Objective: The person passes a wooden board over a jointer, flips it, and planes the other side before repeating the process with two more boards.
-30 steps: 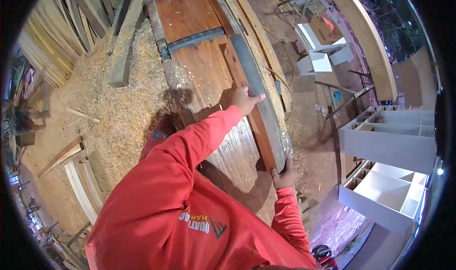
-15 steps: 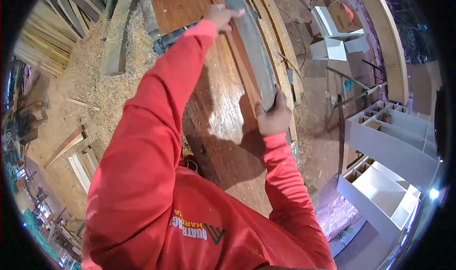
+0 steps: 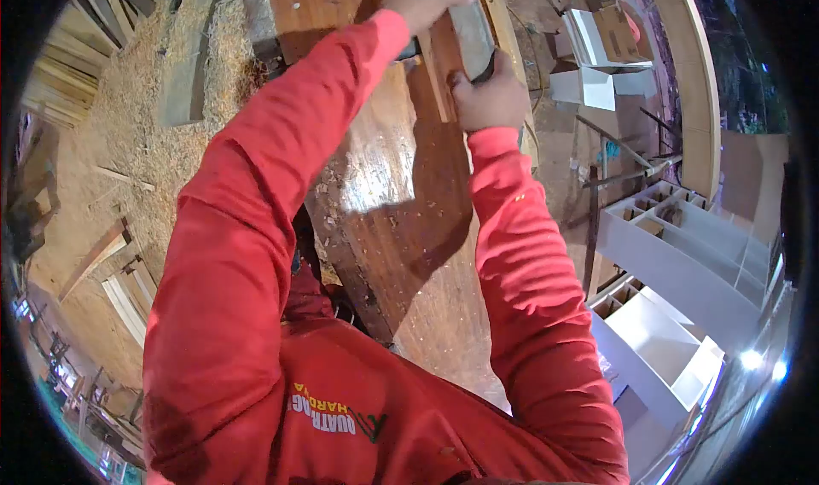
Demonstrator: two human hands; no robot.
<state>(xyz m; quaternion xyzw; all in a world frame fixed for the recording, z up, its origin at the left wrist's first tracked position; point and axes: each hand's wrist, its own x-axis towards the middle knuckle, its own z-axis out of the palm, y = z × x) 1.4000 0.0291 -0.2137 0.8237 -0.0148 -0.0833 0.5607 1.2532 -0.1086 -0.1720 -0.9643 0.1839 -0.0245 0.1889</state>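
Note:
A long wooden board with a grey face [image 3: 471, 34] and a reddish-brown strip of wood [image 3: 439, 71] beside it run away from me along the reddish-brown workbench top [image 3: 375, 238]. My right hand [image 3: 496, 97] grips the near end of the grey board, thumb on its left side and fingers round the right. Farther up, my left hand [image 3: 418, 5] lies on the board's left edge, one finger stretched across its face. The far part of the board is cut off by the top of the view. Beneath my left wrist, a dark metal part on the bench is mostly hidden.
Wood shavings [image 3: 226, 67] cover the ground on the left around a thick timber [image 3: 188, 75] and stacked planks [image 3: 72, 67]. Pale wood [image 3: 503, 33] borders the board's right side. White cabinets [image 3: 682, 255], boxes [image 3: 584, 88] and a metal stand [image 3: 627, 148] stand to the right.
Both hands and the grey board have moved away from my body, toward the top of the view. More of the near bench top shows now. My right arm is stretched farther out.

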